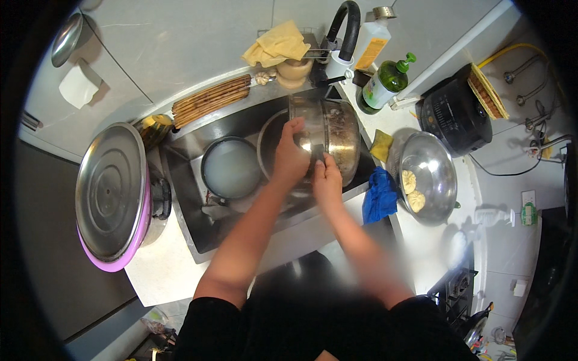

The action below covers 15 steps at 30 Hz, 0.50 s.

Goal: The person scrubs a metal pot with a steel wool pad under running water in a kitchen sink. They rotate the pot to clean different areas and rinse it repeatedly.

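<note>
A steel steamer pot [343, 141] is tilted on its side over the right part of the sink [198, 243]. My left hand [292, 156] is closed on the pot's near left side, its fingertips hidden in part. At the pot's dark side handle, my right hand [328, 183] is closed with the thumb up. Behind my left hand shows the rim of another round metal vessel [264, 141], mostly covered by the hand and pot. To the left in the sink sits a dark-rimmed round pan [232, 168] with cloudy liquid in it.
A large lidded pot [111, 192] stands left of the sink. Wooden sticks [211, 102], a yellow cloth [277, 45] and a black faucet [349, 27] line the back. Rightward are a green soap bottle [385, 84], a blue cloth [379, 195] and a steel bowl [436, 174] holding buns.
</note>
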Each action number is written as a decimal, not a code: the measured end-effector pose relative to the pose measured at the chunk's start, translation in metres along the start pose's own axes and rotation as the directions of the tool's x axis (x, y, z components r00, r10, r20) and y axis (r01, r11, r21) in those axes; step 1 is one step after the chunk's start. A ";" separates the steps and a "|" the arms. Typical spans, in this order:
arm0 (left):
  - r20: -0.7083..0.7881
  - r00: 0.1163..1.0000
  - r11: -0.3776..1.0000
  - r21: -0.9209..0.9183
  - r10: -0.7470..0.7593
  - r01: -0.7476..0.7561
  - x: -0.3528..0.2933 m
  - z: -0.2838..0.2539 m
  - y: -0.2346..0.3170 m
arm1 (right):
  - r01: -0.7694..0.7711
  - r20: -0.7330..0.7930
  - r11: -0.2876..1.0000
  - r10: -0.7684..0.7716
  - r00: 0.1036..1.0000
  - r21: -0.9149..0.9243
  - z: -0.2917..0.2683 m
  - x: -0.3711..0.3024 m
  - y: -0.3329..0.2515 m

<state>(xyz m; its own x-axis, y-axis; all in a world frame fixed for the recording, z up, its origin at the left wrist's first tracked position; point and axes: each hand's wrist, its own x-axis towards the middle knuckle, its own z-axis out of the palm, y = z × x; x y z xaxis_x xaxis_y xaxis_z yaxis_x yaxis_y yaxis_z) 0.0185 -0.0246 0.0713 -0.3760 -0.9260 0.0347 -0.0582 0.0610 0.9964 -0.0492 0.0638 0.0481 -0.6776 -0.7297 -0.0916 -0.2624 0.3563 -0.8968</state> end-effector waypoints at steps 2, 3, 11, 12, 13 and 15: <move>0.004 1.000 1.000 -0.003 -0.013 0.013 0.000 -0.001 0.000 | -0.009 -0.022 1.000 0.009 1.000 -0.029 0.002 -0.009 -0.002; 0.002 1.000 1.000 -0.006 -0.003 0.003 0.000 -0.001 -0.001 | -0.013 -0.031 0.999 0.012 0.999 -0.045 0.003 -0.013 -0.004; -0.003 1.000 0.999 0.033 0.012 -0.012 -0.002 -0.003 -0.004 | -0.052 0.004 0.996 0.053 0.999 -0.067 0.001 -0.011 -0.022; 0.005 1.000 1.000 0.024 -0.013 0.013 -0.002 -0.003 0.000 | -0.056 0.000 0.996 0.056 0.998 -0.074 0.001 -0.012 -0.019; 0.014 0.999 0.999 0.015 -0.038 0.038 -0.001 -0.002 0.003 | -0.039 -0.008 0.997 0.039 0.999 -0.068 0.002 -0.009 -0.015; 0.011 1.000 1.000 0.012 -0.013 0.012 -0.001 -0.002 0.000 | -0.003 -0.018 0.998 0.002 1.000 -0.060 0.004 -0.002 -0.008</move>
<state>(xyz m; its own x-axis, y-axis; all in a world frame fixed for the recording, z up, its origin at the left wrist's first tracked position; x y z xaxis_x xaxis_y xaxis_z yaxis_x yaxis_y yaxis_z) 0.0211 -0.0243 0.0715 -0.3854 -0.9225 0.0213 -0.0738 0.0539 0.9958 -0.0428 0.0596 0.0540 -0.6903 -0.7184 -0.0859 -0.3008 0.3929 -0.8690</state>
